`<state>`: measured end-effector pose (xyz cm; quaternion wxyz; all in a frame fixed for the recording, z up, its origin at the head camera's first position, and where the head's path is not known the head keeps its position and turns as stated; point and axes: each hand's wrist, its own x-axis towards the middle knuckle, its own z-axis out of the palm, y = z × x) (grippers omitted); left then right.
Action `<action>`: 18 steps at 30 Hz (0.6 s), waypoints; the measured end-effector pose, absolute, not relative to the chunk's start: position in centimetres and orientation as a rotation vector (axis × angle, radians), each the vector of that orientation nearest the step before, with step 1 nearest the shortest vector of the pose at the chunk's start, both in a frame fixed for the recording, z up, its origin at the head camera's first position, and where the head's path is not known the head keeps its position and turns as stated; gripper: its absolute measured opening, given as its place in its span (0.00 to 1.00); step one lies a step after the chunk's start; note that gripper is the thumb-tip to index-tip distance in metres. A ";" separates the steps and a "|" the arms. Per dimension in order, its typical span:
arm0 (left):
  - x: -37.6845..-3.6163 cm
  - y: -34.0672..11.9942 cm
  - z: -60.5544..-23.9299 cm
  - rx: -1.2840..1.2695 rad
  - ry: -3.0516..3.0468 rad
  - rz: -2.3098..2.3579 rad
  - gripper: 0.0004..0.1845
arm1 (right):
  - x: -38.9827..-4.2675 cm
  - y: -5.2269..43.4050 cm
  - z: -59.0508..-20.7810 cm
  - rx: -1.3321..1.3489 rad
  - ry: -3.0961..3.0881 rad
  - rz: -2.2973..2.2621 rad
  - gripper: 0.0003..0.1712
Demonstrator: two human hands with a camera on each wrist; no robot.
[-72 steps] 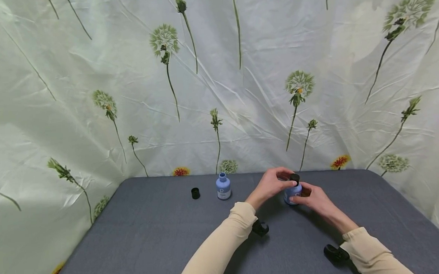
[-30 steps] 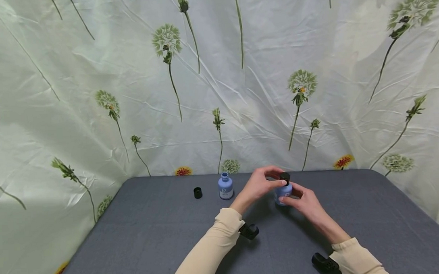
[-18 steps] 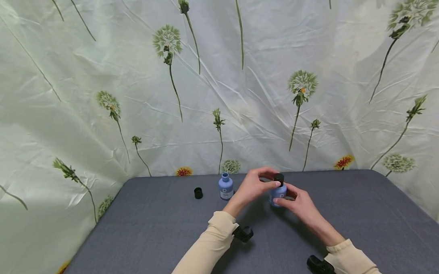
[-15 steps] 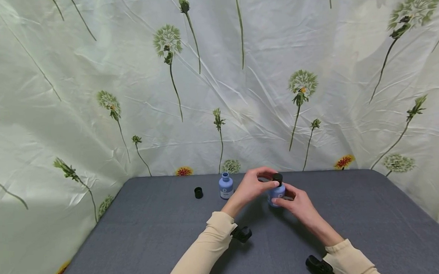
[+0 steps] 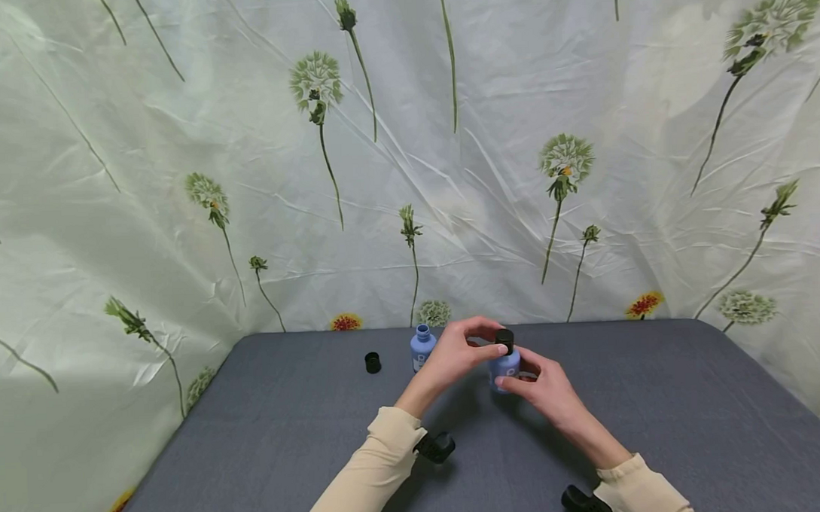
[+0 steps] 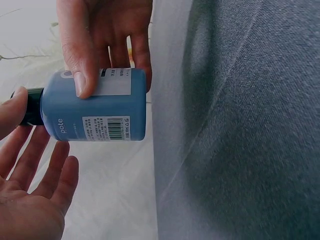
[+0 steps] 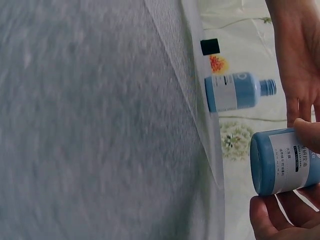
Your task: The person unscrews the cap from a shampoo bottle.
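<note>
A blue bottle point(image 5: 504, 369) with a white label and a black cap point(image 5: 504, 341) is upright between both hands. My left hand point(image 5: 457, 354) pinches the cap between thumb and fingers. Around the bottle's body, my right hand point(image 5: 546, 390) has its thumb on the near side and fingers behind. The left wrist view shows the label's barcode on this bottle point(image 6: 100, 107), and in the right wrist view its base hangs above the table surface. To the left stands a second blue bottle point(image 5: 421, 346), uncapped, its threaded neck showing; my left hand partly covers it in the head view.
A loose black cap point(image 5: 372, 363) lies left of the uncapped bottle. The grey cloth-covered table point(image 5: 288, 441) ends at a white curtain point(image 5: 490, 208) printed with dandelions. Black wrist cameras hang under both beige sleeves point(image 5: 363, 476).
Both hands have moved left with the capped bottle, closer to the uncapped one. The left hand now overlaps part of the uncapped bottle in the head view. The grips look the same.
</note>
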<state>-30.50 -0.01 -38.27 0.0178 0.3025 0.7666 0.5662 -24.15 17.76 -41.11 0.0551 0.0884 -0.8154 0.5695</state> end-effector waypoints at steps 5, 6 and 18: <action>-30.0 -0.7 -38.4 0.911 2.353 1.796 0.14 | -23.9 17.0 -41.1 0.281 -2.464 1.747 0.36; -29.9 -0.8 -38.4 0.904 2.350 1.798 0.15 | -23.9 16.9 -41.1 0.289 -2.462 1.750 0.36; -28.6 -2.2 -38.4 0.894 2.368 1.762 0.14 | -22.9 15.9 -41.2 0.264 -2.490 1.788 0.37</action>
